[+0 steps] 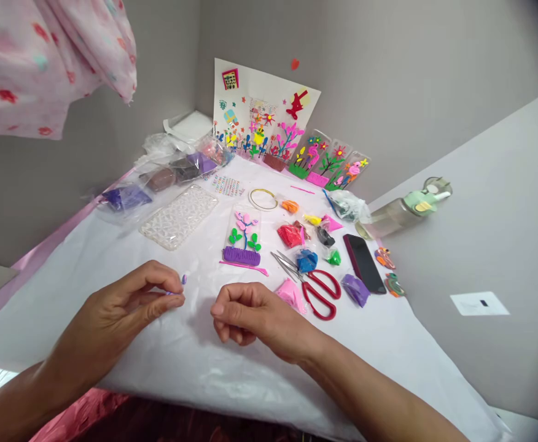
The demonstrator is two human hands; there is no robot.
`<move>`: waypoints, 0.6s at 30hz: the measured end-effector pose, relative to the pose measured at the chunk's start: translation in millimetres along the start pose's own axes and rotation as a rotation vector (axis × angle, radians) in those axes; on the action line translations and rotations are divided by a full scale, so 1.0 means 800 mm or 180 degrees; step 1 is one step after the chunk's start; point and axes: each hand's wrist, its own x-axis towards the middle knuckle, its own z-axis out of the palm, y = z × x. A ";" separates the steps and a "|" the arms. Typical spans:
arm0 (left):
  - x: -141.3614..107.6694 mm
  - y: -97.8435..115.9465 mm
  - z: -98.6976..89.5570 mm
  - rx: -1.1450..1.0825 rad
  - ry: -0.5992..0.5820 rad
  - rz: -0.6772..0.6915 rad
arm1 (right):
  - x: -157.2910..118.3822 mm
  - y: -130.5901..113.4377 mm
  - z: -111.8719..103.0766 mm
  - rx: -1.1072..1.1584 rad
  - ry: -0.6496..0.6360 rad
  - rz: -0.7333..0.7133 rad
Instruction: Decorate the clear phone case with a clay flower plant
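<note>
My left hand [126,307] is raised over the near left of the white-covered table, thumb and forefinger pinching a small bit of purple clay [184,279]. To its right my right hand [245,313] is closed, thumb pressed on the curled forefinger; anything between them is too small to make out. Just beyond the hands lies a clear phone case [242,236] with a pink clay flower, green leaves and a purple ridged base [241,256]. A pink clay strip [245,266] lies along its near edge.
Red-handled scissors [322,293], wrapped clay such as a red packet [290,236], and a phone [365,264] lie right. A textured case [179,218] and plastic bags [158,178] are left. A bottle [402,212] stands at the right edge, decorated cases [331,161] at the back.
</note>
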 end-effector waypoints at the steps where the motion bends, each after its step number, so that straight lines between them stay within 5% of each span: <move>1: 0.000 0.001 0.000 -0.0076 -0.0021 -0.0006 | 0.000 -0.001 -0.001 -0.0045 -0.0019 0.0014; 10: 0.005 0.003 -0.008 -0.0057 -0.0078 0.0374 | 0.003 0.001 0.000 -0.0272 -0.0026 -0.0063; 18: 0.003 0.005 -0.012 0.0009 0.0063 -0.0063 | 0.021 0.004 0.017 -0.0355 -0.0122 -0.0224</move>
